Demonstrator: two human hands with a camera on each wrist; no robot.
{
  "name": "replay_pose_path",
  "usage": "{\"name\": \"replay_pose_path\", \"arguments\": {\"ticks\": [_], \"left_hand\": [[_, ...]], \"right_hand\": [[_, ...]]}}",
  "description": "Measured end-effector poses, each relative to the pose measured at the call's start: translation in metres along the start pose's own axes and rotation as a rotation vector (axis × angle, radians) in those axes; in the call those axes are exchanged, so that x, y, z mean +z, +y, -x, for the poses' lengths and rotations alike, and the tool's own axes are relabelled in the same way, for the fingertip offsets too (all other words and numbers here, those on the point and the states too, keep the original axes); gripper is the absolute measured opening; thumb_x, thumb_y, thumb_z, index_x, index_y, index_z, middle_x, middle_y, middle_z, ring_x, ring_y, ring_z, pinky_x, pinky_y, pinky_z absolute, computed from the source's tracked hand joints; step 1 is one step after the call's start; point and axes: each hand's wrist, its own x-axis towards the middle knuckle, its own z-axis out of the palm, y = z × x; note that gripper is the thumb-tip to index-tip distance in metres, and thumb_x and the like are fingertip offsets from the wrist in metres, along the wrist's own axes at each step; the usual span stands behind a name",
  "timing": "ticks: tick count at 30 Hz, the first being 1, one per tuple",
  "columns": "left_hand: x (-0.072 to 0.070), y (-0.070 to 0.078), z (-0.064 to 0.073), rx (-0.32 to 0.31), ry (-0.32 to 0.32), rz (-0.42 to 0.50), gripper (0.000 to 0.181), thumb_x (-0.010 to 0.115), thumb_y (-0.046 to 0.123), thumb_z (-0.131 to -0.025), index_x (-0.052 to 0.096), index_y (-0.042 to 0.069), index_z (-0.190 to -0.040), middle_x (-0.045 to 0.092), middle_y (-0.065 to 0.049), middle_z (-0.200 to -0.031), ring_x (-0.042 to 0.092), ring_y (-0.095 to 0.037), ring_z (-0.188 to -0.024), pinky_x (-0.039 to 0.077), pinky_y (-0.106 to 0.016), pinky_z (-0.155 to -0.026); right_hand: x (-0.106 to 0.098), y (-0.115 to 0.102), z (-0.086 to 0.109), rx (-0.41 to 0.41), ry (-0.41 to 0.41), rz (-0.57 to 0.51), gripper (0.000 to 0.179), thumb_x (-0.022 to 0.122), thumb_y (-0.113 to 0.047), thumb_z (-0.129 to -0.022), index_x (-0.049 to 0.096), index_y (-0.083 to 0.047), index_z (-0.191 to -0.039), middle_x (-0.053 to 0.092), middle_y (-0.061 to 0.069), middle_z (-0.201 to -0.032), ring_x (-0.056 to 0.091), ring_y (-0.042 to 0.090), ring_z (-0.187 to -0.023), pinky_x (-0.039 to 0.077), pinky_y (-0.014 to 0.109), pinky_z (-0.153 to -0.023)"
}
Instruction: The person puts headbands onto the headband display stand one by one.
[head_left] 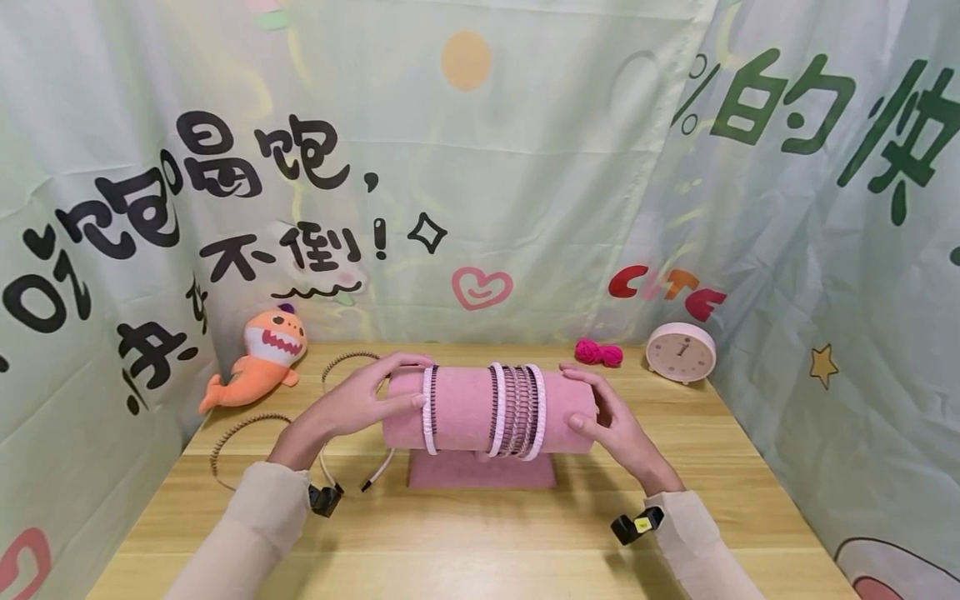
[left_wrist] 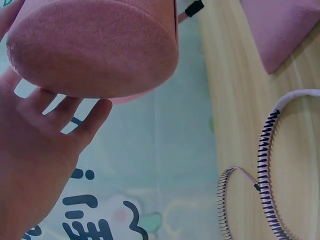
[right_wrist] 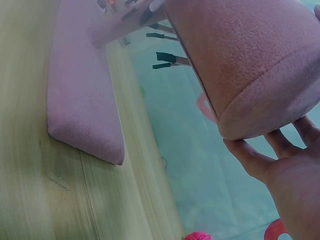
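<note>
A pink plush display stand (head_left: 465,408) with a horizontal roll on a flat base (head_left: 480,472) stands at the middle of the table. My left hand (head_left: 378,393) holds the roll's left end, fingers over the top and thumb in front, its tip right at a white toothed headband (head_left: 430,417). On the right end, my right hand (head_left: 603,410) grips the roll with its thumb on the front face. Several headbands (head_left: 516,412), white and dark-toothed, sit side by side right of the roll's middle. In both wrist views, the fingers (left_wrist: 92,122) reach behind the roll's round ends.
Loose toothed headbands (head_left: 234,429) lie on the wooden table (head_left: 480,542) by my left forearm. Behind it is an orange shark plush (head_left: 262,362). Pink yarn balls (head_left: 598,352) and a round clock (head_left: 681,352) stand at the back right. Printed curtains (head_left: 480,183) enclose the table.
</note>
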Motion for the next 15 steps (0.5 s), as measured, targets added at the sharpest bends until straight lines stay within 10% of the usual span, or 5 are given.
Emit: {"name": "replay_pose_path", "arguments": {"ticks": [15], "left_hand": [[0.001,0.013,-0.021,0.079,-0.087,-0.15,0.048,0.072,0.047,-0.103,0.06,0.036,-0.148,0.062,0.009,-0.152,0.056,-0.023,-0.146,0.042,-0.06,-0.124]], "right_hand": [[0.0,0.002,0.0,-0.007,0.004,-0.007,0.06,0.064,0.006,-0.102,0.046,-0.005,-0.159,0.039,0.015,-0.172,0.05,0.005,-0.147,0.05,0.02,-0.109]]}}
